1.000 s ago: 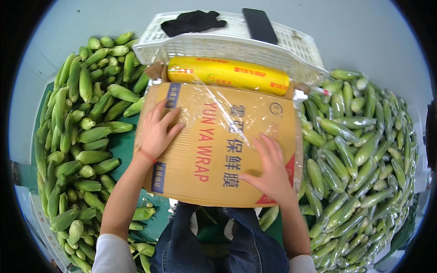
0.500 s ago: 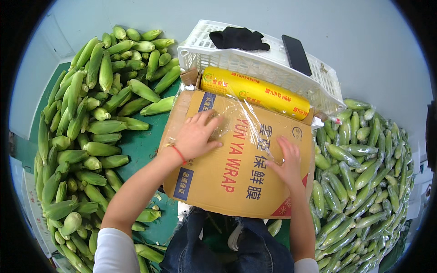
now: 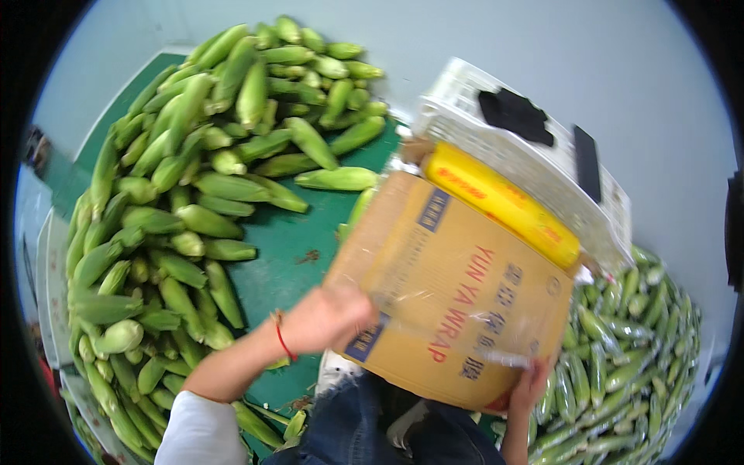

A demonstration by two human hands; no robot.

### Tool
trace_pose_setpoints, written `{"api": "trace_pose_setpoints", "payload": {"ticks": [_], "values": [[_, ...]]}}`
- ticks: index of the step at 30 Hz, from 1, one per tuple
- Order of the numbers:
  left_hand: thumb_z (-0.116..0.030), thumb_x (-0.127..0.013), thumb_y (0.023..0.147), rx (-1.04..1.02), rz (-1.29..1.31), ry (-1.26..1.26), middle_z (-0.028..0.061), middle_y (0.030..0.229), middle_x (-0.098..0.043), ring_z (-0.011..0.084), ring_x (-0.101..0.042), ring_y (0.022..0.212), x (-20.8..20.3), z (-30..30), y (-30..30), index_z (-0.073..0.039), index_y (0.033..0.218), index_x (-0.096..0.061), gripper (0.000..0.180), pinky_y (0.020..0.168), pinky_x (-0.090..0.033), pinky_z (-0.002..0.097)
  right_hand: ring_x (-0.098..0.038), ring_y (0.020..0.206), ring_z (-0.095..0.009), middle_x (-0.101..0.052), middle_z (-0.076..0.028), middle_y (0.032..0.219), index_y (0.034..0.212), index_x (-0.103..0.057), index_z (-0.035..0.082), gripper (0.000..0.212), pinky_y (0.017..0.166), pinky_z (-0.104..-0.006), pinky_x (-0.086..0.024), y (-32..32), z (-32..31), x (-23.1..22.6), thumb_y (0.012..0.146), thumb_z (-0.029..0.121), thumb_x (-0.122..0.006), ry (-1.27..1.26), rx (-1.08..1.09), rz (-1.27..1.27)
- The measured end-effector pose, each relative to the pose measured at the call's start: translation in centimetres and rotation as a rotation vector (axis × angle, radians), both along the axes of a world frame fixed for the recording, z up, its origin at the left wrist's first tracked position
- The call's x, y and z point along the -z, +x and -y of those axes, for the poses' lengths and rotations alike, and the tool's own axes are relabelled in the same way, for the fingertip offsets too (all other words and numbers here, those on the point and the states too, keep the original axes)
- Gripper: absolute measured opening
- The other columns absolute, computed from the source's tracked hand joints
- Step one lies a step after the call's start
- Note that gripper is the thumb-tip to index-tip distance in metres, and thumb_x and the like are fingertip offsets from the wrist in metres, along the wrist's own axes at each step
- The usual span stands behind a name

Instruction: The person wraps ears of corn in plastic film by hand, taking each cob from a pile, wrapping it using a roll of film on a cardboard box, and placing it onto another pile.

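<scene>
Clear cling film [image 3: 434, 306] lies stretched over a tan cardboard box [image 3: 403, 209] in front of me, running down from a yellow film roll [image 3: 504, 203] at the box's far edge. At the box's left side, my left hand [image 3: 329, 318], somewhat blurred, is closed at the film's near-left edge. My right hand [image 3: 528, 386] pinches the film at the near-right corner, its fingertips partly hidden. A bunched white strip of film shows just beside those fingers. Neither hand touches any corn.
Unwrapped green corn cobs [image 3: 209, 221] are heaped on the green surface [image 3: 287, 232] at left. Film-wrapped cobs [image 3: 620, 364] fill the right side. Behind the roll, a white plastic basket [image 3: 457, 85] carries a black cloth [image 3: 515, 116] and a dark phone [image 3: 587, 163].
Both hands have come nearer over the box, drawing the film toward me. My left hand has gone from spread fingers to closed. The whole view has swung left.
</scene>
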State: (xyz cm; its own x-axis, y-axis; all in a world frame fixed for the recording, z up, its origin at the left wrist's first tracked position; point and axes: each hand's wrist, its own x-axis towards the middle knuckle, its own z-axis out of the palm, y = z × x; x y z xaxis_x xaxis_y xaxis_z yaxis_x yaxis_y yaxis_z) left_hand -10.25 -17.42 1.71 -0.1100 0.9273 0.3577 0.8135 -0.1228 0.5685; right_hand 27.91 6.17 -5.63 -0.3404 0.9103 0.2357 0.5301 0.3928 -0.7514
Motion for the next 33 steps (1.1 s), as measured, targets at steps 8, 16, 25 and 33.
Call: {"api": "trace_pose_setpoints", "payload": {"ticks": [8,16,25,33], "values": [[-0.014,-0.059,0.093,-0.434,0.709,0.084,0.0031,0.076,-0.061,0.0112,-0.058,0.068,7.6,3.5,-4.2,-0.006,0.090,-0.059,0.009,0.061,-0.048,0.0270,-0.055,0.078,-0.023,-0.062,-0.013,0.093,0.110,-0.061,0.006,0.030,0.073,-0.0351,-0.045,5.8,6.3,-0.7,0.100,0.032,-0.050,-0.253,-0.020,0.468],[-0.015,-0.056,0.081,-0.898,-0.120,-0.635,0.0194,0.149,-0.032,0.0373,-0.026,0.140,26.0,-7.3,-23.5,0.003,0.140,-0.034,0.066,0.114,-0.026,0.0439,-0.056,0.085,-0.027,-0.063,-0.016,0.093,0.105,-0.062,0.004,0.030,0.078,-0.0393,-0.045,2.3,5.6,-4.8,0.098,0.032,-0.052,-0.499,0.041,0.362],[-0.040,-0.080,0.068,-0.858,-0.306,-0.758,0.0110,0.115,-0.050,0.0292,-0.049,0.110,25.4,-8.9,-26.2,-0.017,0.123,-0.050,0.067,0.092,-0.044,0.0422,-0.058,0.091,-0.029,-0.064,-0.012,0.089,0.092,-0.065,0.005,0.018,0.085,-0.0392,-0.044,2.0,4.5,-5.5,0.091,0.022,-0.060,-0.440,-0.114,0.446],[-0.047,-0.062,0.086,-0.939,0.493,-0.505,0.0122,0.085,-0.064,0.0268,-0.065,0.077,19.2,-4.4,-18.9,-0.002,0.111,-0.053,0.052,0.064,-0.051,0.0370,-0.056,0.080,-0.017,-0.060,-0.008,0.088,0.089,-0.057,0.000,0.022,0.077,-0.0295,-0.045,4.8,4.0,-3.8,0.096,0.021,-0.054,-0.499,-0.244,0.290]]}}
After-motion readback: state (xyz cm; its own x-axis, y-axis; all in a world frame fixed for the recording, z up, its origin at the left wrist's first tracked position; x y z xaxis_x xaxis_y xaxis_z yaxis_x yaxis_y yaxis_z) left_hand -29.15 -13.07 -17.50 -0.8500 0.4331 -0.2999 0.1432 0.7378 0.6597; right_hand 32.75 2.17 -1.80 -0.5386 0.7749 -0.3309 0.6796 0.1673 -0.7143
